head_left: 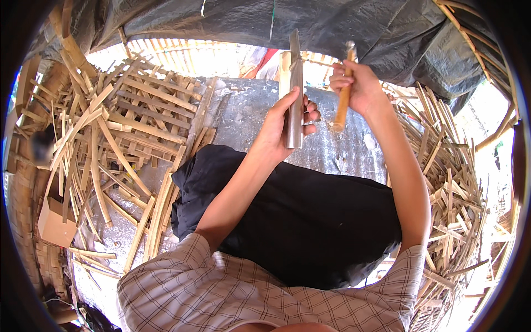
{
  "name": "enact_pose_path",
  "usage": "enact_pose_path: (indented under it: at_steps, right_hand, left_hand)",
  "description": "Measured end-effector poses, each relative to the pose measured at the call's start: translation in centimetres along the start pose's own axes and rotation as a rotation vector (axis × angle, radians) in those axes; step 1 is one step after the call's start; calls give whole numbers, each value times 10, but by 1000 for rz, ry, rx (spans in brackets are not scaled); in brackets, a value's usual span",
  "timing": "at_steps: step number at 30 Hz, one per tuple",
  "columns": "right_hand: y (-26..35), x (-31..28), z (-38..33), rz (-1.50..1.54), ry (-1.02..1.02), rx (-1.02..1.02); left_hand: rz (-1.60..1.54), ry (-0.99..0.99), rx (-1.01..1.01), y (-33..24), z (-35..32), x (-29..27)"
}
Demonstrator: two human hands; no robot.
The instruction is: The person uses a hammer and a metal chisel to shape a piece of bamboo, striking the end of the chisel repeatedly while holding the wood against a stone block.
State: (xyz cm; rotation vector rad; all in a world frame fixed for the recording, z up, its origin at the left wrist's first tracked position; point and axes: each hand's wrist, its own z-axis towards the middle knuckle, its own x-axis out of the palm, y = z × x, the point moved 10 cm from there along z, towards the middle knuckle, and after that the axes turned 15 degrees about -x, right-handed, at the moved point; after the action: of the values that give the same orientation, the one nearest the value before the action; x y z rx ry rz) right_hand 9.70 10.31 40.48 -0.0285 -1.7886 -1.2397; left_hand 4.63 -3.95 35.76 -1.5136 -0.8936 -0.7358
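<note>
In front of me, above the dark cloth over my lap, my left hand (279, 119) is closed round a long grey metal bar (296, 110). The bar stands nearly upright, and a narrower metal piece (295, 44) rises from its top end. Beside the bar, on its left, shows a pale strip of bamboo (285, 72); whether my fingers also grip it cannot be told. My right hand (358, 86) is wrapped round the wooden handle of a hammer (343, 105). The small metal head points up, and the handle's end hangs below my fist, apart from the bar.
Stacked bamboo lattice and loose strips (149, 110) fill the left side. Another heap of split bamboo (442, 166) lies on the right. Black cloth (310, 216) covers my legs. Beyond is a grey sheet (238, 116); a dark tarp (221, 25) hangs overhead. A cardboard box (56, 222) stands far left.
</note>
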Motion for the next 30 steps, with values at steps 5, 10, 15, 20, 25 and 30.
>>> enact_pose_path:
  at_steps: [5, 10, 15, 20, 25, 30]
  right_hand:
    - [29, 19, -2, -424, 121, -8]
    - [55, 24, -16, -1885, 256, -863]
    - [32, -17, -15, -1476, 155, -325]
    - [75, 14, -35, -1495, 82, -738]
    - [86, 44, -52, -1659, 175, -839]
    - [78, 65, -61, -1638, 226, -901]
  left_hand:
    - [-329, 453, -166, -9, 0, 15]
    - [-401, 505, -184, -5, 3, 22]
    - [-353, 461, -135, -2, 4, 21]
    - [-348, 459, -100, -1, 5, 16]
    - [-344, 477, -119, 4, 13, 16]
    - [-340, 466, -129, 10, 11, 22]
